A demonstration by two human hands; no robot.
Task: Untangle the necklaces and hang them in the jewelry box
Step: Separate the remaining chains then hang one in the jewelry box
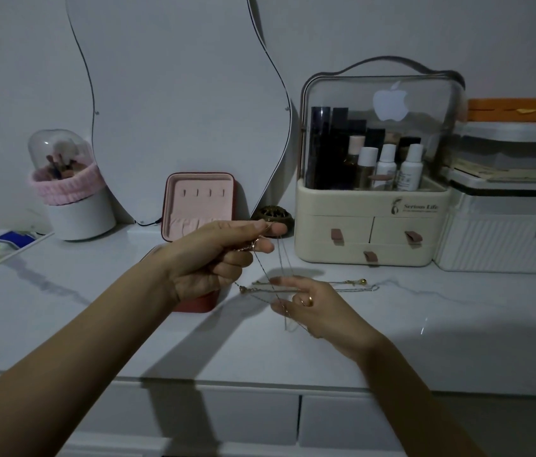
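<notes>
Both hands work above the white marble-patterned tabletop (95, 301). Raised higher, the left hand (214, 258) pinches the thin tangled necklace chains (281, 258) between thumb and forefinger, its other fingers curled under. Fine strands run down from that pinch to the right hand (312, 308), which has a gold ring (308, 301) on one finger; its forefinger is stretched out toward the left, and a chain appears to pass between its lower fingertips, with a short loop hanging below. How firmly that hand grips the strand is hard to tell in the dim light. More chain lies flat on the tabletop just behind the right hand, ending in a small gold bead (363, 281).

Behind the left hand stands the open pink-lined jewelry box (198, 206) with a dusty-red shell, its lid upright, showing a row of small hooks with nothing hanging on them. A wavy-edged mirror (177, 94) leans on the wall behind it. To the right sits a cream cosmetic organiser with a clear domed lid (375, 179).
</notes>
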